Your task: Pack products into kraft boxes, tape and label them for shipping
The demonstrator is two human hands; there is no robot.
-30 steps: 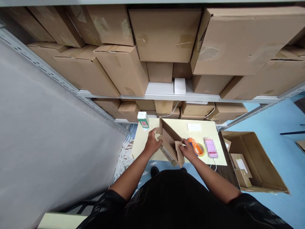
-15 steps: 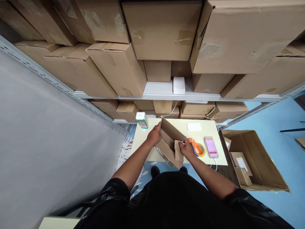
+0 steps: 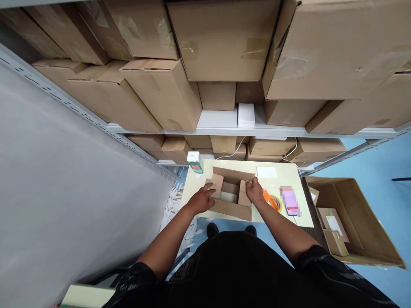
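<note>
An open cardboard box (image 3: 231,209) sits low over the pale table, its flaps spread outward. A pale patch like the tabletop shows through its middle. My left hand (image 3: 201,199) grips the left end, fingers bent over the flap there. At the right end, my right hand (image 3: 254,191) has its fingers closed on the flap and wall. Just right of that hand lie an orange tape dispenser (image 3: 270,199) and a roll of yellowish tape (image 3: 277,202). Toward the table's back left stands a small white and green box (image 3: 194,161).
The table (image 3: 189,201) also carries a white card (image 3: 266,172) and a blurred pink phone-like item (image 3: 290,201). Shelves (image 3: 221,119) packed with cartons rise behind it. A large open carton (image 3: 362,222) holding smaller boxes stands right; paper strips (image 3: 175,201) litter the floor left.
The box has turned from a tilted position to nearly level, its opening facing up and flaps spread. My left hand moved down to its left end; my right hand shifted slightly up and right.
</note>
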